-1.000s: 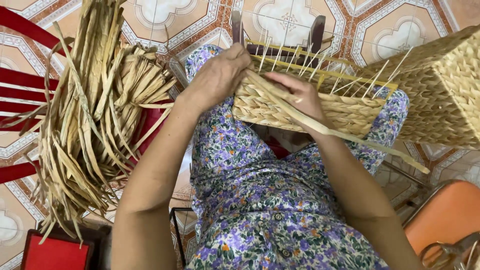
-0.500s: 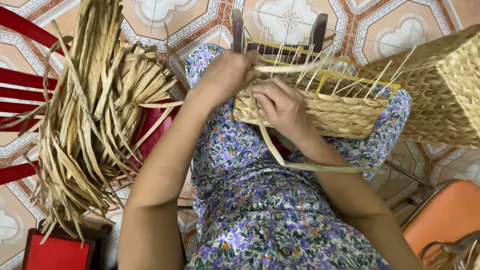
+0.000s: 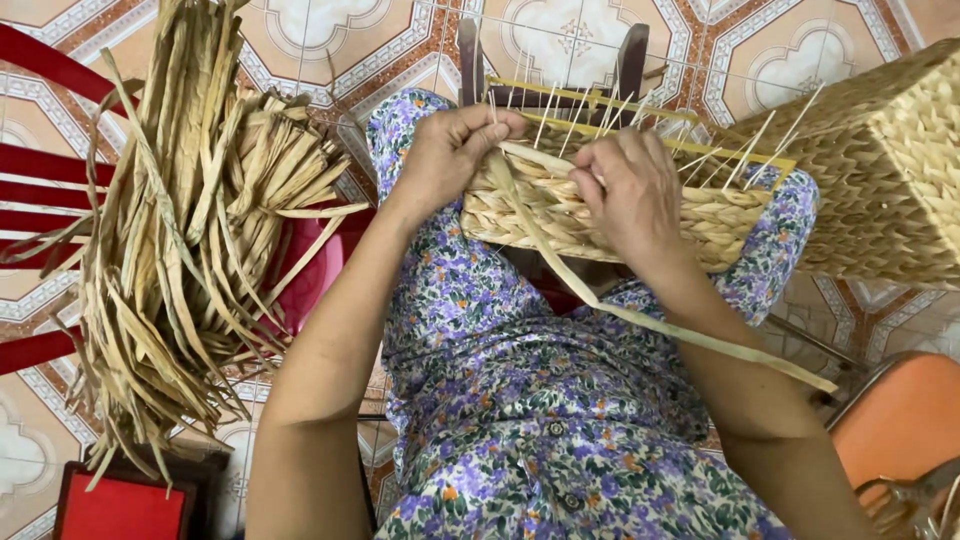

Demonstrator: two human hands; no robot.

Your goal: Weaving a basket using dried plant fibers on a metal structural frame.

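A half-woven straw basket [image 3: 560, 215] rests on my knees, with thin upright stakes and a yellow frame [image 3: 640, 125] sticking out of its top. My left hand [image 3: 455, 150] pinches a flat dried strand [image 3: 560, 275] at the basket's left top edge. My right hand [image 3: 630, 190] presses on the same strand over the basket's rim, fingers curled onto the weave. The strand's long loose end trails down across my lap to the right [image 3: 740, 350].
A big bundle of dried straw strips [image 3: 190, 240] lies over a red chair [image 3: 40, 180] at my left. A finished woven basket [image 3: 880, 170] stands at the right. An orange seat [image 3: 900, 420] is at the lower right. Patterned floor tiles lie below.
Both hands have shifted along the basket's rim, drawing the strand in and across the stakes. The loose end now trails lower over my lap.
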